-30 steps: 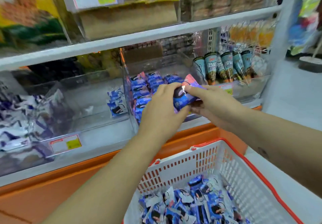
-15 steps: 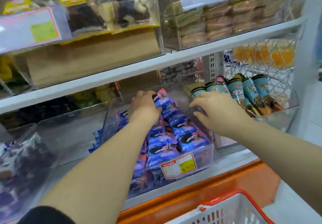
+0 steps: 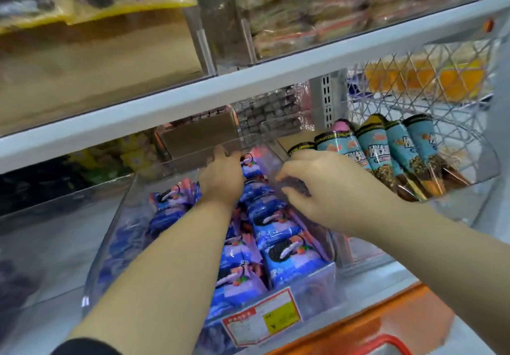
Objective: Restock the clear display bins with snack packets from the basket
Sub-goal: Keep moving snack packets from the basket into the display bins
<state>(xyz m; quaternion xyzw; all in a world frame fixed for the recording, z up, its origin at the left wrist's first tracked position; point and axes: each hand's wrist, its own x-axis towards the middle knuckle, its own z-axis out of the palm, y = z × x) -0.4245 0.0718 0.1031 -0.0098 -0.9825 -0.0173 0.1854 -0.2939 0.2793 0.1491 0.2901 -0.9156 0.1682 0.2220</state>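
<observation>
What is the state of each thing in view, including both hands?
clear bin, open on top, holding rows of packets.
blue snack packets, lying in rows inside the bin.
left hand, reaching to the back row; grip hidden.
right hand, fingers curled at the bin's right wall; grip unclear.
cone packets, leaning in the neighbouring bin.
price label, stuck on the bin's front.
basket, only its red rim shows.

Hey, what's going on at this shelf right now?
A person is restocking a clear bin on the lower shelf with blue snack packets. The left hand reaches to the back of the bin, among the rear packets. The right hand, fingers curled, is at the bin's right wall. Whether either hand grips a packet is unclear. The bin looks nearly full, and only the basket's red rim shows at the bottom edge.
</observation>
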